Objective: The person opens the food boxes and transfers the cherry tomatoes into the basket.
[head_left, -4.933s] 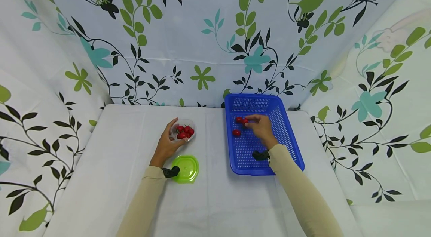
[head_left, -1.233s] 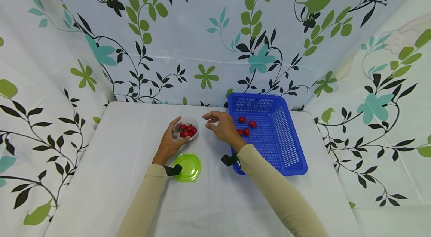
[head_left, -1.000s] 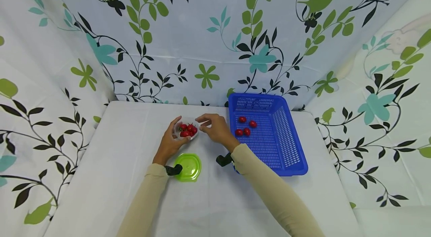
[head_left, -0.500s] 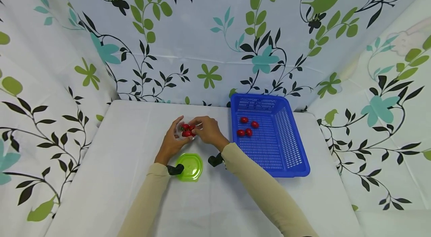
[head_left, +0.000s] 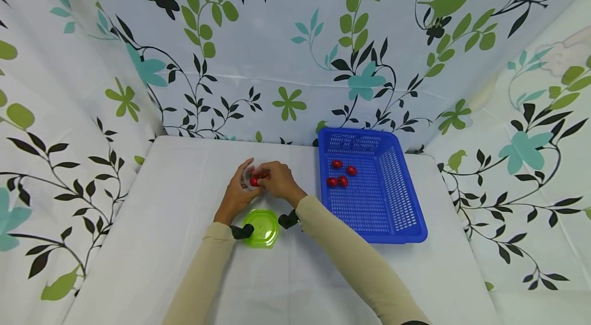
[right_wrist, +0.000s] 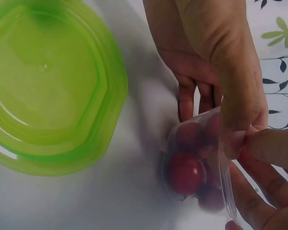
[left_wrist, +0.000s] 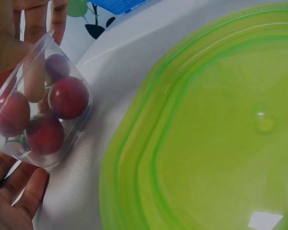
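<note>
My left hand [head_left: 234, 197] grips a small clear plastic container [head_left: 246, 177] from its left side, thumb near the front rim. Inside lie several red cherry tomatoes [left_wrist: 69, 97], some with green stems; the left wrist view shows the container tilted. My right hand [head_left: 278, 180] reaches over the container's right side with its fingers dipped in, pinching what looks like a cherry tomato [head_left: 264, 174], largely hidden by the fingers. A bright green lid [head_left: 261, 228] lies on the table just in front of the container, between both wrists.
To the right, a blue perforated plastic basket [head_left: 365, 209] stands near the table's back edge. Several cherry tomatoes [head_left: 351, 170] lie in its left part. A white cloth covers the table [head_left: 138, 243]; patterned curtains [head_left: 277, 48] hang behind and at both sides.
My right hand, earlier at the tomatoes in the basket, has come out and moved left into the clear container. One more tomato lies apart in the basket. The left hand keeps its grip.
</note>
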A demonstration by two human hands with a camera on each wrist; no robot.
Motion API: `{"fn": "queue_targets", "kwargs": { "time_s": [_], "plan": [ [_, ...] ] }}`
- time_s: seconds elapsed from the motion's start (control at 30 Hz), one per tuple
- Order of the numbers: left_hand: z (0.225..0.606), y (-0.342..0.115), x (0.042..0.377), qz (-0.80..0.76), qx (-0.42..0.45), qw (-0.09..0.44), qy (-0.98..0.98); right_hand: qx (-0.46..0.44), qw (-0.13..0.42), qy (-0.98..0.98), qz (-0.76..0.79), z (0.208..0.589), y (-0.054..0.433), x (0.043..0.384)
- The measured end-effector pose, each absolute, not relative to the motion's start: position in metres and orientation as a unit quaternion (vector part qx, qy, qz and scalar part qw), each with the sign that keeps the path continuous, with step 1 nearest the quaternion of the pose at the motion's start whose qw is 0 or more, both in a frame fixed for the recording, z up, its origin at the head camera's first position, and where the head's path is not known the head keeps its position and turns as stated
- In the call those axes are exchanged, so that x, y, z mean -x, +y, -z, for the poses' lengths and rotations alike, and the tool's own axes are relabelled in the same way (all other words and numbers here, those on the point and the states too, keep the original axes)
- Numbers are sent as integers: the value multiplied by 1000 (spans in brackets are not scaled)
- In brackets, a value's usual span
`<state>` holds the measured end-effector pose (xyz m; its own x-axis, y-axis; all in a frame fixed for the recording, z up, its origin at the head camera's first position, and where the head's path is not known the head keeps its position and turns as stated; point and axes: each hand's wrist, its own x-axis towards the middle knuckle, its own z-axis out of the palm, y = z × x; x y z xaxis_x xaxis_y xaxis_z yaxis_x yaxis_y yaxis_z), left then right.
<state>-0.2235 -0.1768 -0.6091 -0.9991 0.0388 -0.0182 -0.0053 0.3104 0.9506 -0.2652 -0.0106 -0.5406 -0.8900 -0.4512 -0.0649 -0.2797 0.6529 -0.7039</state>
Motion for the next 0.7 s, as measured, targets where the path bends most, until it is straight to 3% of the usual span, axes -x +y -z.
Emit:
{"fn": "queue_targets", "kwargs": {
  "time_s": [0.7],
  "plan": [
    [604,-175,223,-600,-12,24,800,127,121,909,378,548,-31,266]
  ]
}}
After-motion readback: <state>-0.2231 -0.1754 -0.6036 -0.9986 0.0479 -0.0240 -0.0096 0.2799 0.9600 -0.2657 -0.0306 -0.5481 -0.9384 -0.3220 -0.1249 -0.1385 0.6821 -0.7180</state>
